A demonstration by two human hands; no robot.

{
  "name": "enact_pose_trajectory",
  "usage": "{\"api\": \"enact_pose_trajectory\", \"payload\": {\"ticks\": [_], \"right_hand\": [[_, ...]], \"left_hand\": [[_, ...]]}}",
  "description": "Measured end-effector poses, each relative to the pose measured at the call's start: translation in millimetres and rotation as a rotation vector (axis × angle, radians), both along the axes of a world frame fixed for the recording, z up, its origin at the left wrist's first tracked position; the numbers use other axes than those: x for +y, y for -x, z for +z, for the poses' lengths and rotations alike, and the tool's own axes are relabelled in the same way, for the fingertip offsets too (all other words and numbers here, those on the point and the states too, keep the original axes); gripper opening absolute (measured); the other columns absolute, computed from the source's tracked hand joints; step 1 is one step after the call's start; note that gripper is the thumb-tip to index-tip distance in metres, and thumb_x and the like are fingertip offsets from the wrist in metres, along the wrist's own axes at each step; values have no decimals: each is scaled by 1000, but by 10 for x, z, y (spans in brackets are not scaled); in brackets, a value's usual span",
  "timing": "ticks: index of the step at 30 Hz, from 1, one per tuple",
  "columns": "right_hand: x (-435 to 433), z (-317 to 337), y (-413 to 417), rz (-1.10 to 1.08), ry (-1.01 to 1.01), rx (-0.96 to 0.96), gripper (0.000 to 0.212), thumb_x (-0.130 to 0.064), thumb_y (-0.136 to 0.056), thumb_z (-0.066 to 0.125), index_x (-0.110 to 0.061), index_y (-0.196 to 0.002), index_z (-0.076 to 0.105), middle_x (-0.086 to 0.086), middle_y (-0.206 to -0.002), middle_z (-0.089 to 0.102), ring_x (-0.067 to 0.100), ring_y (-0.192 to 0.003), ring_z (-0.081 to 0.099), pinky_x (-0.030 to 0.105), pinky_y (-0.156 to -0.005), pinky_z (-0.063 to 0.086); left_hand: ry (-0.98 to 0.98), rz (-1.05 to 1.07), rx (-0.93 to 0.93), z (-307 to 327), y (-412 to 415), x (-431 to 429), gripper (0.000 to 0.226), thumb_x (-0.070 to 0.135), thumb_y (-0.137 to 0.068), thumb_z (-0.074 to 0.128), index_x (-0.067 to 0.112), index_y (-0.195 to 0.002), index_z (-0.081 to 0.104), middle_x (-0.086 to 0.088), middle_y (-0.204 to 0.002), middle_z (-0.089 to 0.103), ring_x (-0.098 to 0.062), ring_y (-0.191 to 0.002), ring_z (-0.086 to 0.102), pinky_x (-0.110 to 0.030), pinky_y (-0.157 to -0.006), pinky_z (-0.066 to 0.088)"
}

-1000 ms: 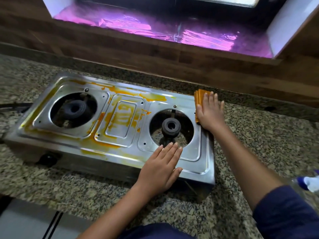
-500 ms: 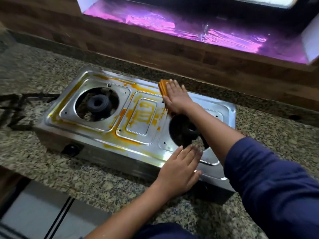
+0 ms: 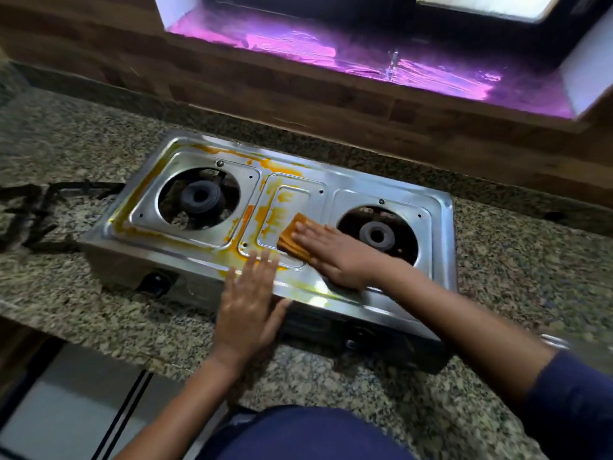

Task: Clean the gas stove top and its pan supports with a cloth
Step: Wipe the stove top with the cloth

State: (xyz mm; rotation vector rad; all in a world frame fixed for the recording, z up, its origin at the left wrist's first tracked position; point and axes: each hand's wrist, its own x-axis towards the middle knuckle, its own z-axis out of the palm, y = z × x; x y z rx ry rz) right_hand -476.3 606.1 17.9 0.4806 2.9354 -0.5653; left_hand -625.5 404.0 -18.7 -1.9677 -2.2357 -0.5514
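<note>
Two hands work on the steel gas stove (image 3: 391,190), which sits on a speckled granite counter (image 3: 530,260) below a wood-panelled wall (image 3: 298,94). A second ago the right hand (image 3: 335,257) pressed the folded orange cloth (image 3: 293,239) at the stove's far right rim; half a second ago it had swept to the back edge above the centre panel; now it lies flat, fingers spread and extended, pinning the cloth against the front right corner of the raised centre panel (image 3: 285,220), just left of the right burner (image 3: 376,235). The left hand (image 3: 248,307) has also shifted: earlier it rested in front of the right burner opening, and now it lies palm down, fingers together and straight, on the front lip of the stove near the middle, fingertips just beside the cloth. Orange-yellow residue (image 3: 265,166) remains along the back edge, around the left burner (image 3: 200,197) plate and on the centre panel, though the panel's right part looks cleaner than before. Both burner openings are bare of pan supports; a dark metal pan support (image 3: 30,210) lies on the counter to the left of the stove, blurred. A black knob (image 3: 156,282) shows on the stove's front face.
</note>
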Motion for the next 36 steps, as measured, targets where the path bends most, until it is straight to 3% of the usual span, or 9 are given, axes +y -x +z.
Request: {"api": "enact_pose_trajectory", "payload": {"ticks": [5, 9, 13, 16, 20, 24, 26, 31, 36], "right_hand": [[-519, -13, -384, -125, -36, 41, 57, -39, -101, 25, -20, -155, 21, -2, -163, 13, 11, -151, 4, 32, -122, 2], [-1035, -59, -461, -416, -113, 94, 60, -39, -98, 27, -18, -154, 25, -1, -161, 17, 13, -150, 11, 39, -120, 13], [-1313, -97, 89, -638, -123, 120, 64, -38, -94, 29, -12, -152, 30, 7, -159, 23, 22, -149, 19, 32, -121, 1], [-1422, -89, 787, -666, -89, 156, 65, -35, -94, 30, -10, -153, 23, 11, -161, 16, 25, -150, 12, 32, -120, -4], [-1406, -45, 1458, -644, -43, 95, 65, -31, -99, 32, -9, -156, 7, 11, -163, 1, 23, -151, -3, 37, -122, -4], [-1294, -39, 1291, -563, -35, 121, 61, -32, -102, 33, -13, -156, 10, 7, -163, 2, 20, -151, -1, 34, -123, -1], [-1212, -88, 990, -650, -59, 125, 61, -36, -101, 29, -14, -156, 14, 6, -163, 5, 20, -151, 4, 30, -120, -3], [-1134, -144, 536, -896, -182, 53, 76, -48, -90, 7, -9, -154, 19, 10, -162, 12, 22, -150, 12, 31, -119, 1], [-1287, -119, 1051, -851, -154, 68, 73, -49, -93, 11, -10, -155, 11, 9, -163, 5, 21, -151, 4, 28, -118, -6]], "left_hand": [[183, 99, 39, -45, 388, -76, 79, 60, -97, 18, 4, -153, 19, -13, -162, 11, -26, -150, 7, -54, -119, 12], [170, 59, -9, -74, 425, -88, 75, 56, -99, 16, 4, -153, 16, -13, -162, 10, -27, -150, 8, -52, -119, 13], [118, -45, -119, -55, 501, -106, 72, 52, -100, 18, 3, -153, 13, -12, -163, 6, -28, -150, 6, -50, -120, 7], [34, -113, -272, -49, 652, -170, 73, 52, -101, 16, 0, -152, 14, -14, -162, 6, -29, -150, 6, -46, -121, 6], [-6, -20, -322, -36, 1002, -234, 74, 52, -101, 11, -2, -152, 14, -17, -162, 6, -30, -150, 6, -44, -121, 6], [74, -50, -257, -48, 1231, -250, 79, 57, -99, 10, -1, -152, 12, -17, -162, 5, -30, -150, 4, -46, -121, 8], [100, -77, -233, -47, 1236, -246, 83, 60, -97, 9, -1, -152, 11, -18, -162, 4, -31, -150, 3, -47, -121, 7], [76, -102, -315, -20, 1232, -271, 90, 67, -93, 8, -1, -152, 8, -19, -161, 2, -33, -150, 0, -45, -121, 1], [-8, -129, -481, 10, 1256, -304, 90, 68, -93, 7, 2, -153, 5, -15, -162, 2, -29, -150, 4, -46, -121, 5]]}}
